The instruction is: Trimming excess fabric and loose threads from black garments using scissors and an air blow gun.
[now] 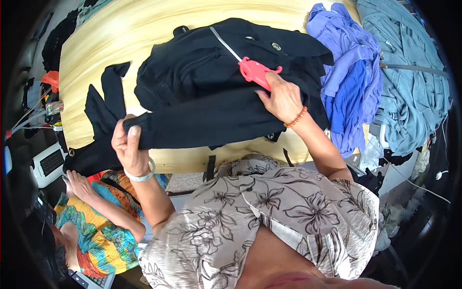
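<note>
A black garment (192, 72) with round metallic buttons lies spread over the table. My left hand (130, 148) is closed on the end of its long black sleeve (207, 123), thumb on top. The sleeve stretches sideways toward my right hand (285, 100). In that hand is a pink-handled tool (256, 72) with a long, thin, pale shaft pointing away to the upper left. The tool's exact kind is not clear. My right fingers wrap its handle just above the black cloth; its lower end is hidden in my palm.
Purple and blue garments (351, 72) are heaped at the table's right, beside a grey-green pile (404, 82). Black strips (113, 94) lie on the pale wooden table (125, 29). At lower left, a co-worker's hand (81, 185) touches black cloth near the table edge.
</note>
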Available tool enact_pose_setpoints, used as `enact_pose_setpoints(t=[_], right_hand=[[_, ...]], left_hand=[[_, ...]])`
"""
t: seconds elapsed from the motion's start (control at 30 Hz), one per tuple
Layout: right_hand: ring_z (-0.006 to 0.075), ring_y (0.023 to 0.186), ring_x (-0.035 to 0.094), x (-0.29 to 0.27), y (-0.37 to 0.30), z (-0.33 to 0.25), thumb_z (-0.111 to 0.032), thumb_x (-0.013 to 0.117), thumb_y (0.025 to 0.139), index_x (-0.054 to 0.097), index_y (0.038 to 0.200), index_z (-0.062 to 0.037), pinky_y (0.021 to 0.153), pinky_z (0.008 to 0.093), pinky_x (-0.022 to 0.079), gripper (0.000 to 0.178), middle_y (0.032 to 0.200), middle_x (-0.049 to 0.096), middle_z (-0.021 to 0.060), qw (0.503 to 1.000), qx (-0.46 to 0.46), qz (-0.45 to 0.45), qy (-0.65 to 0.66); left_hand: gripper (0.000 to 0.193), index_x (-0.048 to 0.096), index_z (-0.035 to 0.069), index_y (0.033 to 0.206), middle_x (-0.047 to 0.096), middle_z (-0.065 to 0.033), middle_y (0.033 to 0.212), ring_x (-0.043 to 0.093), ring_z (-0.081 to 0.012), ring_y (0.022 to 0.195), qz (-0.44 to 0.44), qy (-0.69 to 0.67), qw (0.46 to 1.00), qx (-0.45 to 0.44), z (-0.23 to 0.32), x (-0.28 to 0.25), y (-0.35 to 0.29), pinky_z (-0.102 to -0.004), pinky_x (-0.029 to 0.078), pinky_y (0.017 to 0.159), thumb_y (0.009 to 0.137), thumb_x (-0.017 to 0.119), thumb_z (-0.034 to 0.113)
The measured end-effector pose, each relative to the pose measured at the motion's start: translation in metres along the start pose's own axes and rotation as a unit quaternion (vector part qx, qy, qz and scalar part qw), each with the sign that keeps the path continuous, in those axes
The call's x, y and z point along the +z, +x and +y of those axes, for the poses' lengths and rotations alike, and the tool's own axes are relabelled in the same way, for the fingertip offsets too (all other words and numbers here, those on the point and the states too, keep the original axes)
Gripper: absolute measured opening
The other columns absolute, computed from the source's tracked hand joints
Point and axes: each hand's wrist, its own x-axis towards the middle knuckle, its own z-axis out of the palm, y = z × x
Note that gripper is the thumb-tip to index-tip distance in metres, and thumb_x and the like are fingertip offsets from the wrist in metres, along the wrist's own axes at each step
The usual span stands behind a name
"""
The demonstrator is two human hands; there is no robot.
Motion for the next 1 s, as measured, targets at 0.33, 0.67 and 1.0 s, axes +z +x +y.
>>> enact_pose_setpoints(t=[0.33,0.67,1.0], right_hand=[[0.0398,0.085,0.065,-0.073,-0.075,0.069,-0.011,0.068,0.068,0.061,0.115,-0.0102,0.077,0.046,0.051,0.048,0.091,0.066,0.022,0.975,0.213,-0.018,-0.059],[0.0124,0.066,0.058,-0.148,-0.001,0.121,-0.015,0.069,0.083,0.068,0.102,0.0002,0.063,0.0299,0.048,0.024,0.072,0.064,0.0099,0.99,0.058,0.002,0.126],[0.0401,0.08,0.064,-0.058,0.014,0.157,-0.036,0.061,0.09,0.06,0.095,-0.0056,0.071,0.0476,0.052,0.031,0.092,0.061,0.0196,0.961,0.156,0.061,-0.219]], left_hand=[[0.016,0.059,-0.003,0.106,0.065,-0.008,0.095,0.062,-0.0138,0.086,0.044,-0.015,0.999,-0.024,-0.011,-0.017,-0.022,-0.0268,0.05,0.082,0.093,0.06,0.007],[0.015,0.062,0.004,0.11,0.069,-0.0083,0.102,0.068,-0.0168,0.089,0.109,-0.074,0.99,-0.055,-0.042,-0.05,0.03,-0.0314,0.057,0.08,0.095,0.057,0.006],[0.031,0.062,0.002,0.113,0.061,-0.0154,0.114,0.055,-0.0342,0.109,0.128,0.548,0.787,0.253,-0.098,0.054,0.067,-0.0423,0.04,0.099,0.083,0.066,0.007]])
